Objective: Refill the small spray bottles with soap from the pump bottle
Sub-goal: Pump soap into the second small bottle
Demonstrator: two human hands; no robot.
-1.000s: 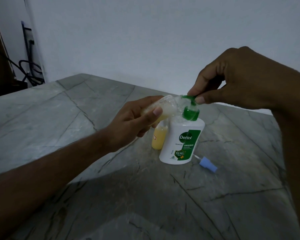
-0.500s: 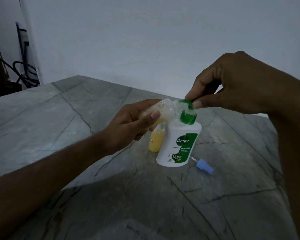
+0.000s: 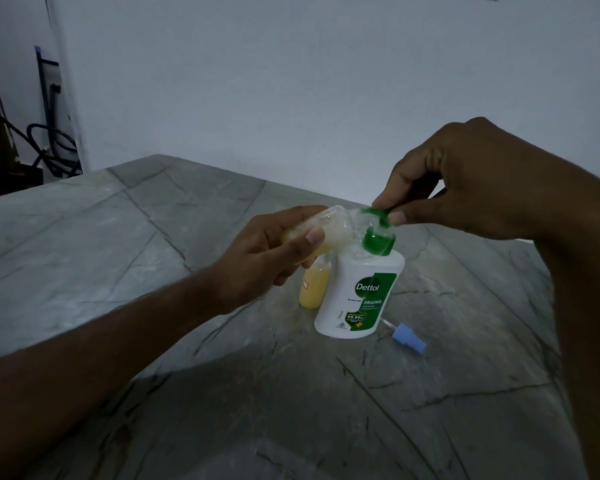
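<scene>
A white Dettol pump bottle [image 3: 357, 296] with a green pump head [image 3: 378, 226] stands on the grey stone table [image 3: 153, 254]. My right hand [image 3: 465, 181] pinches the pump head from above between thumb and fingers. My left hand [image 3: 267, 251] grips a small clear spray bottle [image 3: 329, 226] holding some yellow soap, tilted on its side with its mouth at the pump's nozzle. A second small bottle [image 3: 314, 287], full of yellow soap, stands upright just behind the pump bottle on its left. A blue spray cap [image 3: 407, 339] with its thin tube lies on the table to the right.
A white wall runs close behind the table's far edge. Dark cables [image 3: 49, 147] and a dark piece of furniture sit at the far left beyond the table. The table top has dark crack-like veins.
The view has shifted slightly. Both hands and the bottles keep the same pose, the right hand still on the pump head.
</scene>
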